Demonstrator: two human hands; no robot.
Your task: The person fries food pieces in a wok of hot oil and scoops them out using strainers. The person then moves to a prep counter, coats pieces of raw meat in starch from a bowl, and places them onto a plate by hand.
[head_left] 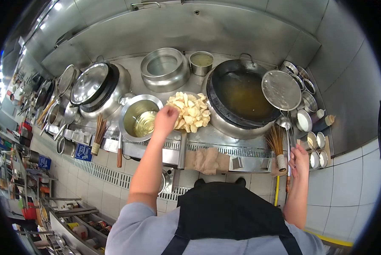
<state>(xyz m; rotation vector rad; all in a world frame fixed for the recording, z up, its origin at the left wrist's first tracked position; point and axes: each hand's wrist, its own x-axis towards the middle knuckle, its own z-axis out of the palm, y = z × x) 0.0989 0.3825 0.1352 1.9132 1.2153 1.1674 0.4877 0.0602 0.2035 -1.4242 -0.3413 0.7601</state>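
My left hand [166, 120] is at the left edge of a heap of pale, cut chunks [192, 112]. Its fingers are curled in; what they hold, if anything, is hidden. The heap covers most of a long-handled metal vessel, whose handle [182, 151] points toward me. Just left of that hand stands a metal pot [126, 123] with clear yellowish liquid in it. My right hand [299, 160] is closed around the handle of a round mesh skimmer [281, 90]. The skimmer's mesh is over the right side of a black wok [224, 111] containing brownish liquid.
A lidded wok [89, 84] is at left, with a metal ring stand [165, 68] and small pot [201, 62] behind. Bamboo brushes [99, 134] [276, 142] lie along the front edge. Seasoning tins [303, 120] and bottles line the right wall. A folded cloth [205, 160] lies in front.
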